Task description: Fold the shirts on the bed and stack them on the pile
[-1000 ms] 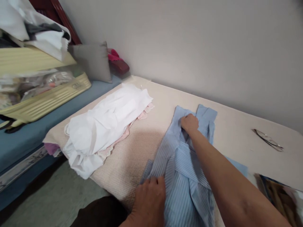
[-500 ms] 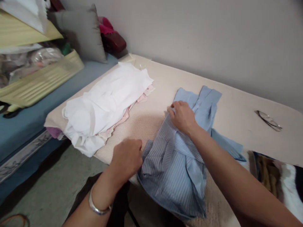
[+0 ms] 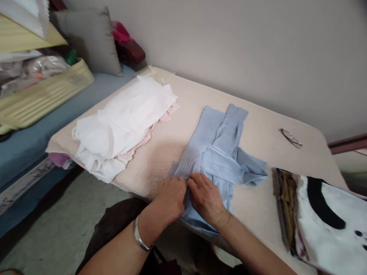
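Observation:
A blue striped shirt (image 3: 213,126) lies partly folded on the table, one sleeve (image 3: 222,166) laid across it toward the right. Its lower end reaches the near table edge. My left hand (image 3: 171,194), with a silver bangle on the wrist, is closed on the shirt's left side near that edge. Right beside it, my right hand (image 3: 205,196) has its fingers pinched on the same cloth. The fingertips of both hands are partly hidden by the hands themselves.
White clothes (image 3: 123,118) over pink ones lie at the left of the table (image 3: 258,214). Folded garments (image 3: 323,217) are stacked at the right, with eyeglasses (image 3: 291,138) behind them. A yellow container (image 3: 51,97) and grey pillow (image 3: 88,38) are on the blue bed.
My right hand has come down from the shirt's upper left side to beside my left hand. The sleeve now lies across toward the right. The view has turned to the right.

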Demonstrator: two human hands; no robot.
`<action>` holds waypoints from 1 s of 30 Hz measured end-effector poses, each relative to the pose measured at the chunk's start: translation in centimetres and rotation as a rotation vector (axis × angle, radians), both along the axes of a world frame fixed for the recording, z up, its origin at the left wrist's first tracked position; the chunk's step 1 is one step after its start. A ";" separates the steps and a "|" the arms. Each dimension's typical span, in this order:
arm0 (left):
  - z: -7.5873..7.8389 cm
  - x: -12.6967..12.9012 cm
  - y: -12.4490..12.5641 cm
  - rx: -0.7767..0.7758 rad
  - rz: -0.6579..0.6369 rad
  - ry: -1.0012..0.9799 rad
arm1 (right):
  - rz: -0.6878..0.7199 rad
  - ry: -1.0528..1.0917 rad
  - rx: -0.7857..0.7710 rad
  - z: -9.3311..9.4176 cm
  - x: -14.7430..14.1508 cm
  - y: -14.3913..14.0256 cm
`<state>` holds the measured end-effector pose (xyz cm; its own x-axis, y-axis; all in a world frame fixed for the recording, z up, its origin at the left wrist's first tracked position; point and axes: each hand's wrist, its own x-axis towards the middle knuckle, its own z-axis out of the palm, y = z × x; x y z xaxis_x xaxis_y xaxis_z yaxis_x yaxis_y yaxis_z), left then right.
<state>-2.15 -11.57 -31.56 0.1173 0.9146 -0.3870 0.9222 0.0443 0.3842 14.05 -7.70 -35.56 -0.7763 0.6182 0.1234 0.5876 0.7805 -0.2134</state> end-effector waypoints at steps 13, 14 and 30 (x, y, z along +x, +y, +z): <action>0.7 -0.4 -0.1 0.121 0.105 0.233 | -0.076 0.091 0.127 -0.7 -1.5 0.2; 0.6 -0.5 -0.3 0.117 0.115 0.253 | -0.043 0.060 0.119 -0.9 -1.6 0.2; 0.7 0.2 0.2 0.142 0.154 0.036 | -0.777 0.299 -0.209 -0.6 -1.1 18.3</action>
<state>-1.99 -11.34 -30.86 -0.0399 0.9662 -0.2545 0.9221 0.1338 0.3631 12.93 10.63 -36.21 -0.0764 0.9939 0.0793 0.8355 0.1072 -0.5389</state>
